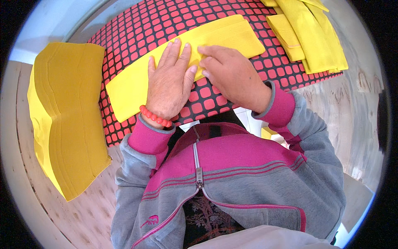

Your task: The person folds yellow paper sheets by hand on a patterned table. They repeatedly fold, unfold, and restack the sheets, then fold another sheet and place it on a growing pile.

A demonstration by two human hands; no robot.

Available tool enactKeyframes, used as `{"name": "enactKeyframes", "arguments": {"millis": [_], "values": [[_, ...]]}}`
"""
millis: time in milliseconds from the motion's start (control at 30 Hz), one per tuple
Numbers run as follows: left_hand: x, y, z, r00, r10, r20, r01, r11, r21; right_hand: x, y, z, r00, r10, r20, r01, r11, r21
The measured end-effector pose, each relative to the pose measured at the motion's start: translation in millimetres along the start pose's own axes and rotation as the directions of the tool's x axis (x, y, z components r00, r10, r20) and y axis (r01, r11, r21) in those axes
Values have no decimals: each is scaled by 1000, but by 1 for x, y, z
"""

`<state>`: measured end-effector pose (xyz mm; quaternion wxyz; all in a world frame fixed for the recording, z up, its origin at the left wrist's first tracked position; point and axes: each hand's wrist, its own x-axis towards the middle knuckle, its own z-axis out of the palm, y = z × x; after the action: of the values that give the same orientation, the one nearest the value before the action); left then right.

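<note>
Yellow folded cloth (233, 36) beneath the flat, spread left hand (169, 81) and curled right hand (235, 74).

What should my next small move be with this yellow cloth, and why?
I'd probably slide your right hand toward the right end of the yellow cloth, smoothing it: your left hand already lies flat on it as an anchor, while your right fingers are curled near its middle and that end has no hand on it.

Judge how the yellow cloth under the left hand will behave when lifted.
The cloth is likely floppy: the left piece, apparently similar material, bends in a wave. It is probably light, as it looks thin. Rolling seems unlikely, since it lies flat beneath the left hand.
</note>
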<state>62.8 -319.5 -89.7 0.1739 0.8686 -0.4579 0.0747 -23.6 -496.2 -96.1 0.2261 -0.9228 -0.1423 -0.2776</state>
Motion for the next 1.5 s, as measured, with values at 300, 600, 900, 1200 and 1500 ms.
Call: {"name": "enactKeyframes", "arguments": {"millis": [300,600,900,1200,1500], "values": [[4,8,-2,1000,-28,7,27,995,91,-10,-2,-21,990,140,-6,-140,986,-92],[1,7,2,1000,-14,-25,17,993,119,-28,6,-53,979,202,-2,-195,941,-277],[1,5,2,999,-32,-13,32,997,63,-4,-12,-2,996,-6,-87,6,1000,-4],[1,7,-2,998,-28,51,22,993,118,-16,-8,-26,968,239,74,-238,971,-22],[0,7,1,1000,-24,16,23,994,110,-33,7,-56,958,287,2,-276,923,-267]]}}
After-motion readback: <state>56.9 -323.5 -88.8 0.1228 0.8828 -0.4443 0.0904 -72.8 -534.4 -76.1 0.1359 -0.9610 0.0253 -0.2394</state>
